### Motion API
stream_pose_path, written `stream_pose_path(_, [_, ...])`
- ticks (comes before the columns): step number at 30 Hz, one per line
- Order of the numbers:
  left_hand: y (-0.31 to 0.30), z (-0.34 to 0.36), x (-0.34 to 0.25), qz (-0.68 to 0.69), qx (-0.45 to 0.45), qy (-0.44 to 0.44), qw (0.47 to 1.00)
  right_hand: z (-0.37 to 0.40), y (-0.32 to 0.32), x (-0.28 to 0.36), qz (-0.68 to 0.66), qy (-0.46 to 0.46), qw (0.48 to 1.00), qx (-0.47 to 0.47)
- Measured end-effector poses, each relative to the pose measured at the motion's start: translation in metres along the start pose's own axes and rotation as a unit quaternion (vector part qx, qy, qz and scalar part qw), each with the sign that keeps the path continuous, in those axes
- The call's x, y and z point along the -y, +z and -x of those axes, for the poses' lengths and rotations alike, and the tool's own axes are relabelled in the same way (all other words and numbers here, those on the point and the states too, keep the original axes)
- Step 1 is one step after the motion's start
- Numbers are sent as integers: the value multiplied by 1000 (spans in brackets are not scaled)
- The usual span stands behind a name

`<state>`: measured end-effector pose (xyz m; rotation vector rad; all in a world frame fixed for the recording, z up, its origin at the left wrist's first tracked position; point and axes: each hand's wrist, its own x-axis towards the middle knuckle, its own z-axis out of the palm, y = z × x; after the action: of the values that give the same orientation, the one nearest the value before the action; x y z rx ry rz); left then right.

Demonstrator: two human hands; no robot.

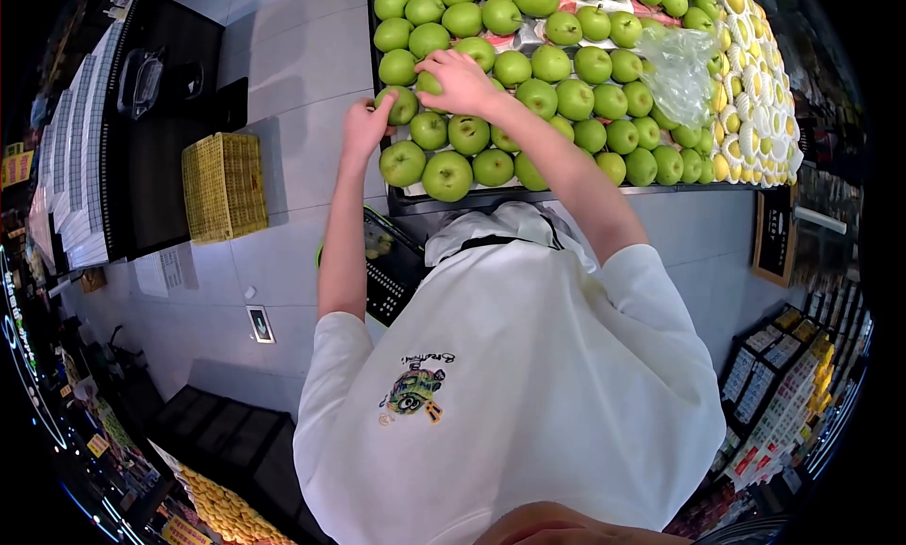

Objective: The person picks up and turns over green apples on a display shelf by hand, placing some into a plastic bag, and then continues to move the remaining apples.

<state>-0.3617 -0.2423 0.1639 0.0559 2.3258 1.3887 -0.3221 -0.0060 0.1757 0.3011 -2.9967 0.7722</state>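
Note:
Rows of green apples [447,175] fill a dark-edged display stand. At its left edge my left hand [366,128] is closed around a green apple [401,106], thumb and fingers at its side. Just to the right, my right hand [457,83] reaches over the rows, its fingers curled on another green apple [429,83] that they partly cover. A crumpled clear plastic bag [681,73] lies on the apples at the right.
Yellow fruits in white foam nets [755,92] line the stand's right side. A yellow basket [225,186] stands on the floor at the left. A black crate [389,271] sits beneath the stand's front edge, beside my body.

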Motion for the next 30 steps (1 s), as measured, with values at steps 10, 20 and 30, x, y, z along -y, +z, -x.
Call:
stream_pose_path(10, [-3,-16,20,-200,-29,89,975,-7,3,-7,-21,-25,999,10])
stream_pose_path(20, [0,-16,41,41,-7,137,990,15,-33,-5,-82,-42,991,-97])
stream_pose_path(30, [-7,-9,63,160,22,60,985,84,-55,14,-120,-53,986,-105])
